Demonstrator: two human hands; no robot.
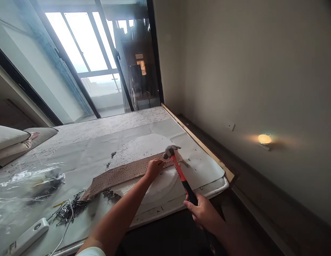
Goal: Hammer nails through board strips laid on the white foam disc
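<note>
My right hand (204, 212) grips the black end of a hammer (181, 172) with a red and black handle. Its grey metal head hangs just above the right end of a long brown perforated strip (120, 176). That strip lies across a round white foam disc (148, 147). My left hand (154, 168) rests on the strip beside the hammer head, fingers pinched together as if around a small nail, which is too small to make out.
A heap of dark nails (68, 209) lies at the lower left beside crumpled clear plastic (26, 185) and a white power strip (24, 236). Everything sits on a paper-covered mattress (82, 156). A wall with a lit lamp (264, 139) stands at the right; pillows (9, 137) lie far left.
</note>
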